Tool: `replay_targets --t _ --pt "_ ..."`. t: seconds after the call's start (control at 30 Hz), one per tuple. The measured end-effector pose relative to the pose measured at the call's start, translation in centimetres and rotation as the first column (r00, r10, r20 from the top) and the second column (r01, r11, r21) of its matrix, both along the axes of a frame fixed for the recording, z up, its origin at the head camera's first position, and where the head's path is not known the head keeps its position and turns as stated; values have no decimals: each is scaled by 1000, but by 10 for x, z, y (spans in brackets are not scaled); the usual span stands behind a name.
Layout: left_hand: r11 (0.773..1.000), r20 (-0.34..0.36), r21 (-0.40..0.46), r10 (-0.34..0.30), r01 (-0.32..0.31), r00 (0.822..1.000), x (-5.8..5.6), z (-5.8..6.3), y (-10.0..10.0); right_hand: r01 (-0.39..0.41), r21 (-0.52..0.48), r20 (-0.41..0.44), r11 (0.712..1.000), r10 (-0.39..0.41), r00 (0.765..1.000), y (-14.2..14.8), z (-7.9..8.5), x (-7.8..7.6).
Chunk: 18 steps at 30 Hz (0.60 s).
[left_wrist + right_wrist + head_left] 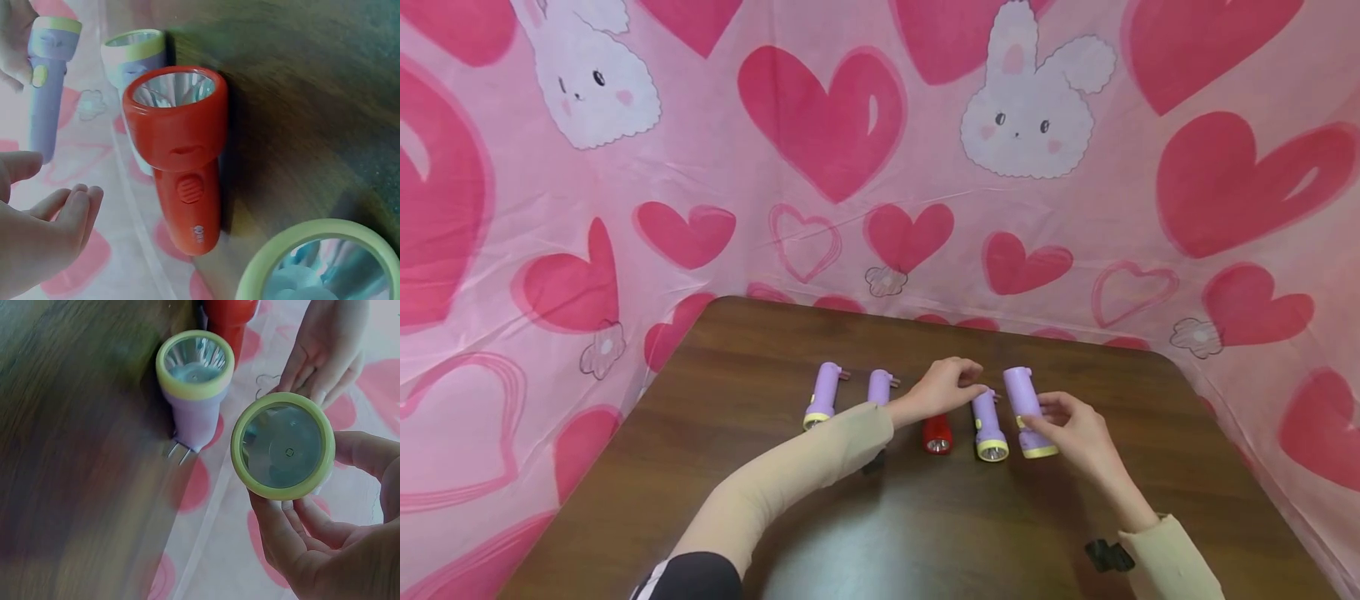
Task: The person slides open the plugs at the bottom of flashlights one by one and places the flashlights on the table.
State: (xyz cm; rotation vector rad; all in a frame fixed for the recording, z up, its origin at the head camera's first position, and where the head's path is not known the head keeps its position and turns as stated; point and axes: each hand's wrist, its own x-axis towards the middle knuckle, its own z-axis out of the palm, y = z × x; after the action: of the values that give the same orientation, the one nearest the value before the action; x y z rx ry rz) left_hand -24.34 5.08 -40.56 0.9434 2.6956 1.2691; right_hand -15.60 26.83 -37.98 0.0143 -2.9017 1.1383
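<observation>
My right hand (1075, 429) grips a purple flashlight (1021, 393) with a yellow rim, thumb on one side and fingers on the other. Its lens faces the camera in the right wrist view. My left hand (938, 387) reaches over the row, thumb and fingers apart with nothing between them in the left wrist view. Below it lies a red flashlight (937, 435), partly hidden by that hand. Between the hands is another purple flashlight (989, 427), its metal plug prongs (179, 451) folded out in the right wrist view.
Further left on the brown wooden table (925, 533) lie a purple flashlight (825, 390) and another purple flashlight (878, 387), both with prongs out and partly covered by the left sleeve (805, 467). A pink heart-patterned cloth (820, 242) hangs behind the table.
</observation>
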Motion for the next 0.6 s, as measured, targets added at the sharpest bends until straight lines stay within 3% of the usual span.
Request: replay_targets --t 0.6 --pt "993 -10 109 -32 33 999 20 11 -10 -34 -6 -95 999 34 995 -19 1 10"
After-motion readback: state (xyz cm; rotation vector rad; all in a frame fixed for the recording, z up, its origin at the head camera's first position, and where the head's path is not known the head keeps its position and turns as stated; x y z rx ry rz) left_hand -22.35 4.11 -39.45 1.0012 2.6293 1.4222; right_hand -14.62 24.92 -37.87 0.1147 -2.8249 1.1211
